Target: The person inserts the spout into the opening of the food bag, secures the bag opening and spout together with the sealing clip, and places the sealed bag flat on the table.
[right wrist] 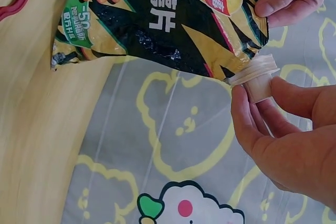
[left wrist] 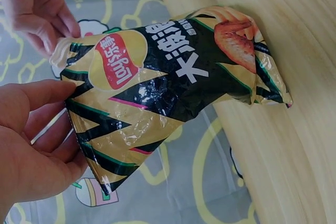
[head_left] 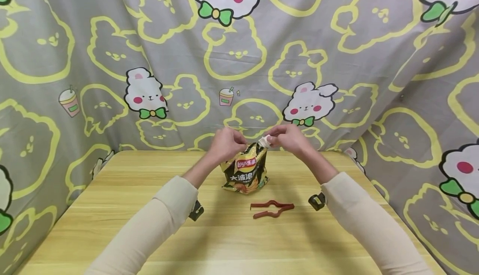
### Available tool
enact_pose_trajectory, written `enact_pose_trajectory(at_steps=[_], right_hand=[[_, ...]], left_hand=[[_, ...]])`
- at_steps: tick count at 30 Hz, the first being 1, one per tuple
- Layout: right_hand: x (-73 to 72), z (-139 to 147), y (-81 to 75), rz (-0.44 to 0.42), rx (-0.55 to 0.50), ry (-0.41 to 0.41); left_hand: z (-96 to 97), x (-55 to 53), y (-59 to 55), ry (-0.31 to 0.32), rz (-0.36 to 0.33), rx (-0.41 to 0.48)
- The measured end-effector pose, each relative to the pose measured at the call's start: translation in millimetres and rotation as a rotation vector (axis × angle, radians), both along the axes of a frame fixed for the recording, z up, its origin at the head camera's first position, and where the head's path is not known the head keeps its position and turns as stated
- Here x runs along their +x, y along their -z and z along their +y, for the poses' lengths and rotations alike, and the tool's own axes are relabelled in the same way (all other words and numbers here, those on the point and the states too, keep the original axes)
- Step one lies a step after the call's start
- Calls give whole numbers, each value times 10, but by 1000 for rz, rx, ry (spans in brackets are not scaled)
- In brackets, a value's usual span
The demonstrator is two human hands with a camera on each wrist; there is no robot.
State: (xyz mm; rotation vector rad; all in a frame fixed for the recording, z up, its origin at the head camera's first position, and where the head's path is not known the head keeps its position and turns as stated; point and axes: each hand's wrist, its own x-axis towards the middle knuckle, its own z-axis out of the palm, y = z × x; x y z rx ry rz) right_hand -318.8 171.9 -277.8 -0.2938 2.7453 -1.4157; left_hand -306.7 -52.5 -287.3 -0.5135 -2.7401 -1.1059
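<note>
A black and gold Lay's chip bag (head_left: 247, 179) stands on the table, its top between both hands. My left hand (head_left: 227, 144) pinches the bag's top edge between thumb and fingers, seen close in the left wrist view. At the other top corner, my right hand (head_left: 289, 138) holds a small whitish ring-like piece (right wrist: 257, 80) between thumb and fingers. That piece sits right against the bag's corner; I cannot tell exactly what it is. In front of the bag lies a red-brown hinged clip (head_left: 275, 205), its two arms spread apart.
The wooden table (head_left: 149, 192) ends at a grey curtain (head_left: 179, 59) printed with yellow outlines and white cartoon animals, close behind the bag. Black mounts (head_left: 317, 201) hang under both cream sleeves (head_left: 359, 208).
</note>
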Motion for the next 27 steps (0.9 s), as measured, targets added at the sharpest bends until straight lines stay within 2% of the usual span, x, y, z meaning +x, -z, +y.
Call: enact_pose_trajectory(at_steps=[8, 18, 23, 27], right_hand=[[-18, -2, 90, -38, -62, -15], [15, -48, 81, 39, 42, 13], [44, -98, 69, 106, 101, -1], [63, -117, 37, 126, 130, -6]], left_hand=[[-19, -11, 3, 15, 12, 6], [-3, -11, 12, 7, 13, 11], [10, -9, 6, 1, 18, 6], [6, -11, 9, 3, 24, 1]])
